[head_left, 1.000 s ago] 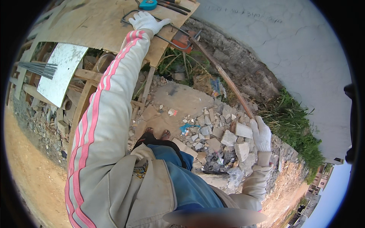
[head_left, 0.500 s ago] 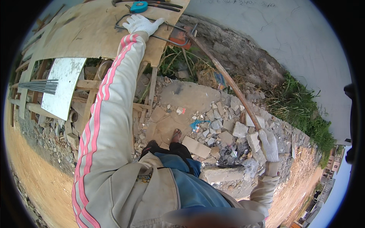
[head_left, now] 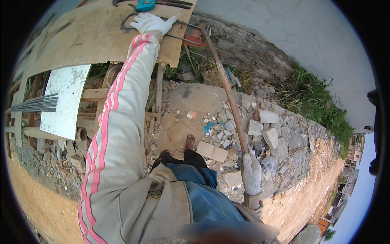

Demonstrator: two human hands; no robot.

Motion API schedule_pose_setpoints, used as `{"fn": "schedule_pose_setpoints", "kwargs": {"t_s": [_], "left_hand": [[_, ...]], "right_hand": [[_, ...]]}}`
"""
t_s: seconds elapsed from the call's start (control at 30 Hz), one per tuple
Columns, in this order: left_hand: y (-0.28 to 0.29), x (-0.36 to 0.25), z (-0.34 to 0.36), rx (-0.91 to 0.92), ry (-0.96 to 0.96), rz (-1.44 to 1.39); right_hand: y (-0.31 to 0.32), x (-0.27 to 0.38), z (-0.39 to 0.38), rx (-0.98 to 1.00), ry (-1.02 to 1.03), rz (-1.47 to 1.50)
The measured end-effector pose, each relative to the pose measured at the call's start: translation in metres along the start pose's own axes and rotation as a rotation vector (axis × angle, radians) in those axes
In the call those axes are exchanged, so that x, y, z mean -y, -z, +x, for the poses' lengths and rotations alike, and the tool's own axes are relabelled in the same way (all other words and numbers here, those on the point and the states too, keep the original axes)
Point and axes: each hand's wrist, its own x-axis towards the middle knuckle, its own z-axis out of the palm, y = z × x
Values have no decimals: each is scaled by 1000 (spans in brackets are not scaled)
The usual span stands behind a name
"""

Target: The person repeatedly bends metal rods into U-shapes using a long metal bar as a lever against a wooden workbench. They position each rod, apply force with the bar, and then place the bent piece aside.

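Observation:
My left hand [head_left: 152, 23], in a white knitted glove, lies flat with fingers spread on a bent steel rod frame [head_left: 173, 35] at the plywood board's right edge. My right hand [head_left: 251, 173], gloved as well, is closed around the near end of a long rusty metal bar [head_left: 226, 83]. The bar slopes away from it, and its far end meets the frame's right end beside an orange-red piece [head_left: 192, 37] at the board's edge. How bar and rod engage there is too small to tell.
On the plywood [head_left: 77, 42] lie a blue tape measure [head_left: 145, 5] and dark long-handled tools [head_left: 174, 4]. Several thin rods [head_left: 36, 103] rest across a white panel [head_left: 67, 101] at left. Rubble [head_left: 255, 127] and a concrete slab [head_left: 211, 151] surround my feet; a grey wall [head_left: 292, 32] stands at right.
My right hand has swung left and nearer to my body, turning the bar's near end with it. My left hand stays on the rod frame. The view has shifted slightly.

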Motion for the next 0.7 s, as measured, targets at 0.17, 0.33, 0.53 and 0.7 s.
{"fn": "schedule_pose_setpoints", "kwargs": {"t_s": [0.17, 0.33, 0.53, 0.7], "left_hand": [[7, 4, -3, 42, -26, -52], [13, 3, -8, 23, -17, -43], [17, 0, -7, 68, 7, 4], [17, -2, -5, 84, 11, 26]], "right_hand": [[-57, 22, -47, 87, -95, 334], [-33, 20, -30, 199, -157, 505], [4, 10, -4, 275, -149, 328], [23, 26, -9, 271, -145, 268]]}}
